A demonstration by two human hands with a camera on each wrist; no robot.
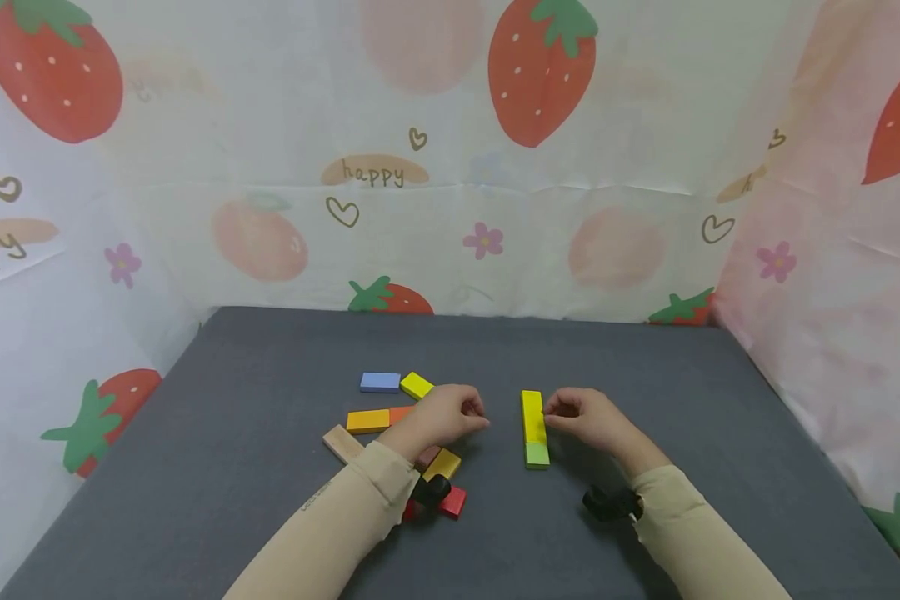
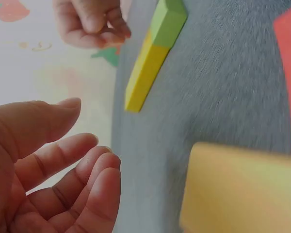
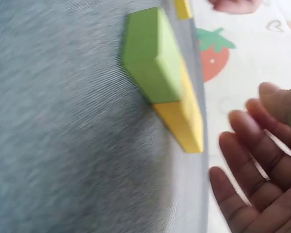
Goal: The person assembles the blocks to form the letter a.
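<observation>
A yellow block [image 1: 532, 412] and a light green block [image 1: 537, 455] lie end to end in a line, the green one nearer to me. Just right of the yellow block is my right hand [image 1: 596, 423], fingers loosely bent and holding nothing; the right wrist view shows its fingers [image 3: 242, 155] apart from the blocks. My left hand [image 1: 441, 417] hovers at the right side of a loose group of blocks, its thumb and fingertips apart with nothing between them. It covers part of an orange block [image 1: 401, 414] in the head view.
Around my left forearm lie a blue block [image 1: 380, 382], another yellow block [image 1: 416, 384], an amber block [image 1: 367, 422], a bare wood block [image 1: 342, 444], a golden block [image 1: 442, 464] and a red block [image 1: 453, 502]. Strawberry-print cloth [image 1: 450, 242] walls the dark table [image 1: 270, 358].
</observation>
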